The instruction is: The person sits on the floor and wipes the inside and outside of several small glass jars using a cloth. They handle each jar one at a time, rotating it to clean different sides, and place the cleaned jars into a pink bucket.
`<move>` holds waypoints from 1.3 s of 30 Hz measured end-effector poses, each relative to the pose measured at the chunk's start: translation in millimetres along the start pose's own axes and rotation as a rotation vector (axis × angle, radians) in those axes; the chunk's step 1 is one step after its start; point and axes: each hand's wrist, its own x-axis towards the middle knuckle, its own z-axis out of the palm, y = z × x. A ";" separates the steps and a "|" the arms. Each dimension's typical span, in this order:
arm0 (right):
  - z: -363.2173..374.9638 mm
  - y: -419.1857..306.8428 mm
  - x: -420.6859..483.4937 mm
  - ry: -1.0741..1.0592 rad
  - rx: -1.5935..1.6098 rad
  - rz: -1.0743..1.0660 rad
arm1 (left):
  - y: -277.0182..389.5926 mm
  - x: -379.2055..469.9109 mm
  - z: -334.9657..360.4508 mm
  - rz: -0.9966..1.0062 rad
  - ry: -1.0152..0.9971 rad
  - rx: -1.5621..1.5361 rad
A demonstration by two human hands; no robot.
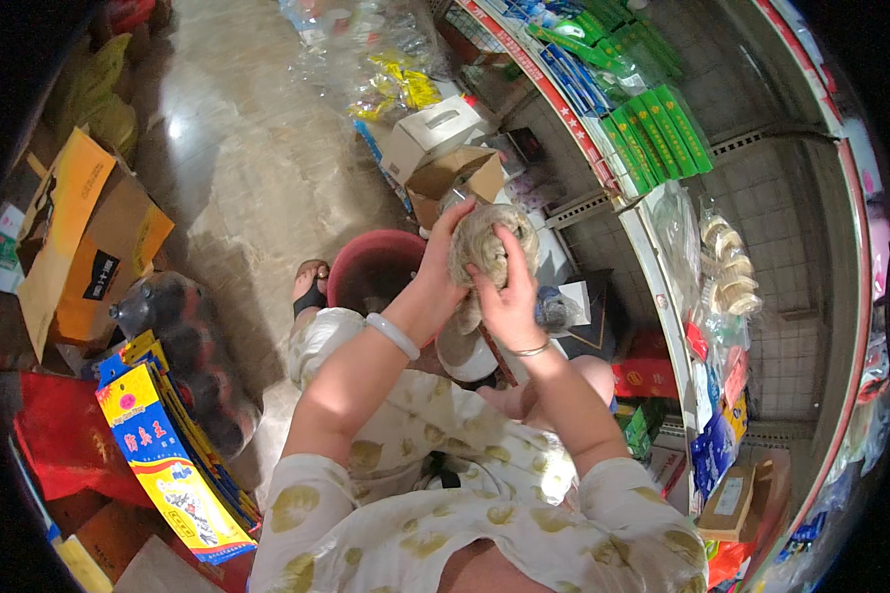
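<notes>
Both hands hold a beige, rounded bundle (pixel 480 236), which looks coiled or folded and has a glossy surface like thin plastic. My left hand (pixel 443 259) supports its left side. My right hand (pixel 508 300) grips it from the right, with fingers spread over its face. The exact material of the bundle cannot be told. Below and left of it stands a red plastic tub (pixel 341 270), partly hidden by my left forearm. An open cardboard box (pixel 482 174) lies just beyond the bundle. A round white object (pixel 466 361) shows beneath my wrists.
Metal shelving (pixel 656 289) with packaged goods curves along the right. A white carton (pixel 434 137) and plastic-bagged goods (pixel 367 55) lie ahead. On the left are a torn orange carton (pixel 81 252), shrink-wrapped bottles (pixel 193 356) and blue-yellow packets (pixel 159 459). Tiled floor (pixel 245 148) runs between.
</notes>
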 end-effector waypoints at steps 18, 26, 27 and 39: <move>16.9 14.9 34.3 0.200 -0.016 0.230 | -4.4 3.6 4.7 0.110 0.122 -0.045; -22.2 47.3 26.1 -0.172 0.697 0.710 | 17.0 2.5 6.7 0.060 0.100 0.001; -35.5 47.3 26.2 -0.190 0.874 0.881 | 22.0 4.0 6.3 0.035 0.092 -0.030; -9.9 21.7 24.3 -0.053 0.632 0.280 | -6.6 1.0 8.3 0.085 0.061 -0.069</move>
